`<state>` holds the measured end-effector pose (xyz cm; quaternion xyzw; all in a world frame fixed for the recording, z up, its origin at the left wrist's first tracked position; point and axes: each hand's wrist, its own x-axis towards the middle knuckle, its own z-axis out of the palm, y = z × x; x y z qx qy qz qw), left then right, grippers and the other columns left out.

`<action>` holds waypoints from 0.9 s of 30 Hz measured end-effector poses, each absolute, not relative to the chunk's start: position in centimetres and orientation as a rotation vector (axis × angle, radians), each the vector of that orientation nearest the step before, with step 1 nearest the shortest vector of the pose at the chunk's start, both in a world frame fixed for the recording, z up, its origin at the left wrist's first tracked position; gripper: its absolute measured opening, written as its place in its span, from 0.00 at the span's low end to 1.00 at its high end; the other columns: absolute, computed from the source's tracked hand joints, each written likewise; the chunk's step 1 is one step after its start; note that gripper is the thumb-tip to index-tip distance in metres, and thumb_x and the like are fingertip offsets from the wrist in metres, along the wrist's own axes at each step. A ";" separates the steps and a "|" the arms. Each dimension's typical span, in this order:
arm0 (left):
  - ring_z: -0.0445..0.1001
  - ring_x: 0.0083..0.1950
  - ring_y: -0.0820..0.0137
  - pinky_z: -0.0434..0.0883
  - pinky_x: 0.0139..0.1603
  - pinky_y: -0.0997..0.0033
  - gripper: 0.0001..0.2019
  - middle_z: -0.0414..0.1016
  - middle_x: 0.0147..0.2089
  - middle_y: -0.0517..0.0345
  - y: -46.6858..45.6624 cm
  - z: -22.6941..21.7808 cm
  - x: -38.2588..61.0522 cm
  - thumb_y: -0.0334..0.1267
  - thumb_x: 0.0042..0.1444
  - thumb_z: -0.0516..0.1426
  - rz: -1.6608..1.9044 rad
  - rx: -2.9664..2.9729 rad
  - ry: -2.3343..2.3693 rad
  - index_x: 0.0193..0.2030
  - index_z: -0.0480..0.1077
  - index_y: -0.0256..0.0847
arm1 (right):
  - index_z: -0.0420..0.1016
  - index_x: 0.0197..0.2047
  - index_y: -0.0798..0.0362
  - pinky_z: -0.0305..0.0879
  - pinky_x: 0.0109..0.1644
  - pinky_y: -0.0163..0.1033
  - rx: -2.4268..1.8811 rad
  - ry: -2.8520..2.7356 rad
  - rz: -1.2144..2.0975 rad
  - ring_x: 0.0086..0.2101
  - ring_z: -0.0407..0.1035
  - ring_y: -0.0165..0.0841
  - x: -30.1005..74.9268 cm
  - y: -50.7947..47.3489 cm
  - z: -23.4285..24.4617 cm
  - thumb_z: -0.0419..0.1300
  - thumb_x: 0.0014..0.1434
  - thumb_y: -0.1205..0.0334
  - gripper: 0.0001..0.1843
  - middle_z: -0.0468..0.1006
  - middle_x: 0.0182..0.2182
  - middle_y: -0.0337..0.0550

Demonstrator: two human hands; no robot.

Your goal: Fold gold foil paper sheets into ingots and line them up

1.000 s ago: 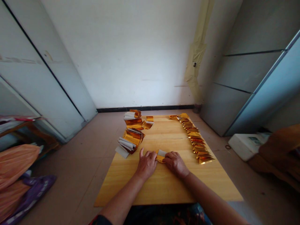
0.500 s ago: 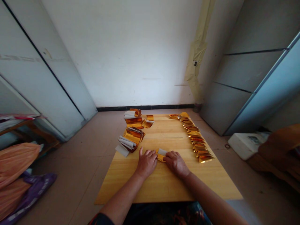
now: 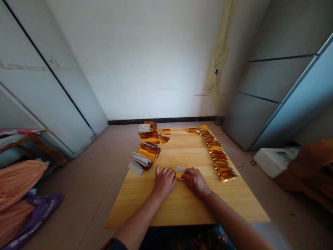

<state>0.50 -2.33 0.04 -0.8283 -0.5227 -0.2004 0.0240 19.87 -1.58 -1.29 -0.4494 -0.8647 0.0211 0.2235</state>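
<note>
A small sheet of gold foil paper (image 3: 179, 175) with a pale grey back lies partly folded on the wooden table (image 3: 187, 205). My left hand (image 3: 164, 179) grips its left end, thumb side hidden from me. On the right end, my right hand (image 3: 195, 178) has its fingers closed on the same sheet. Left of my hands stand curved stacks of gold foil paper sheets (image 3: 148, 151), grey backs showing on some. Along the table's right side runs a row of folded gold foil pieces (image 3: 220, 158), overlapping one another.
Loose gold sheets (image 3: 163, 138) lie near the far left stack (image 3: 147, 127). Beyond the table is a white wall (image 3: 156, 69). A grey cabinet (image 3: 262, 97) and a white box (image 3: 273, 161) stand to the right; orange and purple bags (image 3: 20, 184) lie at left.
My left hand has shifted very slightly to the right. Both hands stay on the foil sheet, and the stacks and the row look unchanged.
</note>
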 end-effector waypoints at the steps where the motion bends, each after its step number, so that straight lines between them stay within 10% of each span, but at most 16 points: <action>1: 0.69 0.50 0.62 0.51 0.60 0.44 0.09 0.75 0.49 0.56 -2.3 0.0 0.5 0.37 0.57 0.55 -0.622 -2.564 -1.616 0.45 0.70 0.47 | 0.77 0.39 0.47 0.56 0.41 0.36 -1.239 -2.383 0.068 0.38 0.64 0.33 19.9 -1.5 -1.3 0.57 0.60 0.66 0.08 0.75 0.36 0.42; 27: 0.70 0.46 0.63 0.56 0.53 0.50 0.08 0.77 0.48 0.58 -2.5 -0.1 1.5 0.37 0.57 0.55 -0.672 -2.418 -1.794 0.39 0.75 0.50 | 0.77 0.31 0.52 0.58 0.39 0.34 -1.261 -2.257 0.199 0.34 0.66 0.30 20.2 -0.3 -1.7 0.57 0.60 0.64 0.08 0.75 0.33 0.41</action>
